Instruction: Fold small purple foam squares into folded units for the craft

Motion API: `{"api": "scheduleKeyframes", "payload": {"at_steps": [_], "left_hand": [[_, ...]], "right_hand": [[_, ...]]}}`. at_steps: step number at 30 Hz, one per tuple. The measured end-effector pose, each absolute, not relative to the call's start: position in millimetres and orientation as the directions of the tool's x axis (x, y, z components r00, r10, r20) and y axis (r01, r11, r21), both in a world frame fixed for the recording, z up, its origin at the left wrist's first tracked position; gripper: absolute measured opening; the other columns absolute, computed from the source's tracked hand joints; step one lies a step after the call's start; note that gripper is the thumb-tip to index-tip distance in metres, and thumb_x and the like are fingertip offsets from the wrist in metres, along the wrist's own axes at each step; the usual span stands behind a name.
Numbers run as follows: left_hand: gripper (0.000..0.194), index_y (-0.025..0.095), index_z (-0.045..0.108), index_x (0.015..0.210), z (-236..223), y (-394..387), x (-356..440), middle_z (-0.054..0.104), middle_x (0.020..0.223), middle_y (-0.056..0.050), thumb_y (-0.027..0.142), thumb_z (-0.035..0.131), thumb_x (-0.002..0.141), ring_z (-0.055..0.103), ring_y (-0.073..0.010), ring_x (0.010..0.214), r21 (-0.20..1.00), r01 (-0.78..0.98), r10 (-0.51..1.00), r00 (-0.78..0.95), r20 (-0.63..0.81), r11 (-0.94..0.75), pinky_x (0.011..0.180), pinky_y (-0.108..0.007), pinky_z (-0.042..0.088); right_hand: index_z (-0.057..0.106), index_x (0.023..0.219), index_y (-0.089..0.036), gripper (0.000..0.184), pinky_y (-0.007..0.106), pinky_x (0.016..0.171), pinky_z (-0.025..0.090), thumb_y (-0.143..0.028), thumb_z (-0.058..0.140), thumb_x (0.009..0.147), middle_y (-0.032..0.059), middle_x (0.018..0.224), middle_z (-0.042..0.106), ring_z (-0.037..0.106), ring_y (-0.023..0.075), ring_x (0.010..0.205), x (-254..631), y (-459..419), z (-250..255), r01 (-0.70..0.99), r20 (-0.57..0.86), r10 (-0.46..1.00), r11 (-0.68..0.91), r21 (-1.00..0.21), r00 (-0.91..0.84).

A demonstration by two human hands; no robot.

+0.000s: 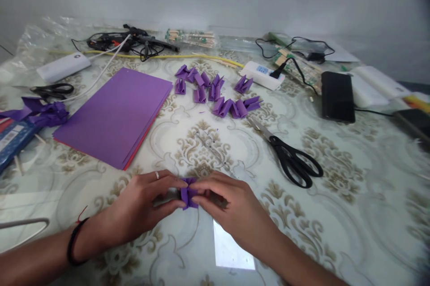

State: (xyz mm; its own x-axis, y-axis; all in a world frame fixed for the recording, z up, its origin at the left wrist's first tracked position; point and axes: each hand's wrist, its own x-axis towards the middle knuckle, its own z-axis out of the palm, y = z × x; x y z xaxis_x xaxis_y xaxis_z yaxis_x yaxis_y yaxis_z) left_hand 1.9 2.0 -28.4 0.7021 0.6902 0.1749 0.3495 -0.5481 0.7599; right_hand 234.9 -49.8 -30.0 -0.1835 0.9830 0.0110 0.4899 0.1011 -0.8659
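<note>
Between my two hands, near the front of the table, is a small folded piece of purple paper [189, 194]. My left hand [143, 203] pinches its left side between thumb and fingers. From the right, my right hand [228, 203] grips the other side with thumb and fingertips. Part of the paper is hidden under the fingers. Farther back lie several folded purple paper pieces [215, 91] in a loose cluster. A stack of purple paper sheets [116, 113], with red showing underneath, rests to the left of them.
Black-handled scissors [295, 160] lie to the right; another pair of scissors [55, 90] sits at far left beside crumpled purple scraps [47, 113]. At the back are a white power strip [262, 75], tangled black cables [131, 41] and a yellow cord [168, 57]. A black phone-like device [337, 97] lies right.
</note>
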Motion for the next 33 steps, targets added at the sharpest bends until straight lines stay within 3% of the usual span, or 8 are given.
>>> {"api": "scheduleKeyframes", "payload": {"at_steps": [5, 12, 16, 22, 28, 33], "left_hand": [[0.023, 0.026, 0.074, 0.124, -30.0, 1.0, 0.0, 0.081, 0.099, 0.001, 0.023, 0.073, 0.101, 0.068, -0.0118, 0.067, 0.739, 0.411, 0.713, 0.689, 0.131, -0.534, 0.064, -0.023, 0.056], [0.021, 0.026, 0.074, 0.121, -30.9, 2.0, 1.1, 0.083, 0.109, -0.001, 0.019, 0.072, 0.102, 0.079, -0.0173, 0.096, 0.785, 0.364, 0.705, 0.698, 0.126, -0.501, 0.084, -0.027, 0.061], [0.019, 0.026, 0.075, 0.120, -33.3, 2.3, 0.3, 0.083, 0.109, -0.002, 0.021, 0.072, 0.101, 0.079, -0.0177, 0.090, 0.780, 0.380, 0.707, 0.698, 0.110, -0.497, 0.080, -0.027, 0.061], [0.020, 0.026, 0.076, 0.116, -29.8, 3.1, 1.9, 0.082, 0.104, 0.001, 0.017, 0.073, 0.099, 0.069, -0.0106, 0.068, 0.791, 0.386, 0.721, 0.687, 0.097, -0.475, 0.065, -0.020, 0.056], [0.015, 0.025, 0.077, 0.110, -28.1, 3.6, 4.1, 0.082, 0.103, -0.001, 0.017, 0.070, 0.100, 0.071, -0.0124, 0.073, 0.790, 0.373, 0.714, 0.691, 0.114, -0.487, 0.067, -0.022, 0.056], [0.017, 0.026, 0.077, 0.109, -29.1, 3.5, 4.8, 0.082, 0.101, -0.001, 0.016, 0.067, 0.100, 0.072, -0.0136, 0.073, 0.787, 0.354, 0.709, 0.690, 0.145, -0.506, 0.065, -0.023, 0.056]], "right_hand": [[0.077, 0.096, -0.022, 0.023, 0.019, 0.070, 0.057, -0.004, 0.085, 0.085, -0.0055, 0.082, 0.077, 0.071, 0.0109, 0.072, 234.9, -48.8, -25.2, 0.447, -0.079, 0.988, -0.012, -0.895, -0.131], [0.078, 0.086, -0.022, 0.019, 0.019, 0.072, 0.057, -0.005, 0.086, 0.084, -0.0052, 0.081, 0.077, 0.072, 0.0106, 0.071, 234.1, -48.3, -29.8, 0.438, -0.044, 0.991, 0.015, -0.899, -0.126], [0.079, 0.087, -0.022, 0.017, 0.021, 0.072, 0.057, -0.006, 0.084, 0.086, -0.0042, 0.081, 0.078, 0.072, 0.0118, 0.071, 233.1, -49.2, -31.1, 0.444, -0.048, 0.992, 0.009, -0.896, -0.117], [0.081, 0.094, -0.024, 0.015, 0.023, 0.070, 0.056, -0.011, 0.079, 0.088, -0.0038, 0.082, 0.080, 0.073, 0.0130, 0.072, 232.1, -49.0, -27.8, 0.389, -0.121, 0.988, -0.076, -0.918, -0.093], [0.078, 0.093, -0.023, 0.011, 0.025, 0.074, 0.059, -0.014, 0.072, 0.091, -0.0021, 0.084, 0.081, 0.076, 0.0149, 0.078, 230.9, -50.5, -27.7, 0.211, -0.251, 0.964, -0.228, -0.951, -0.089], [0.076, 0.097, -0.023, 0.011, 0.027, 0.076, 0.060, -0.014, 0.071, 0.092, -0.0011, 0.086, 0.081, 0.076, 0.0161, 0.081, 230.2, -51.0, -29.7, 0.201, -0.265, 0.960, -0.243, -0.949, -0.089]]}}
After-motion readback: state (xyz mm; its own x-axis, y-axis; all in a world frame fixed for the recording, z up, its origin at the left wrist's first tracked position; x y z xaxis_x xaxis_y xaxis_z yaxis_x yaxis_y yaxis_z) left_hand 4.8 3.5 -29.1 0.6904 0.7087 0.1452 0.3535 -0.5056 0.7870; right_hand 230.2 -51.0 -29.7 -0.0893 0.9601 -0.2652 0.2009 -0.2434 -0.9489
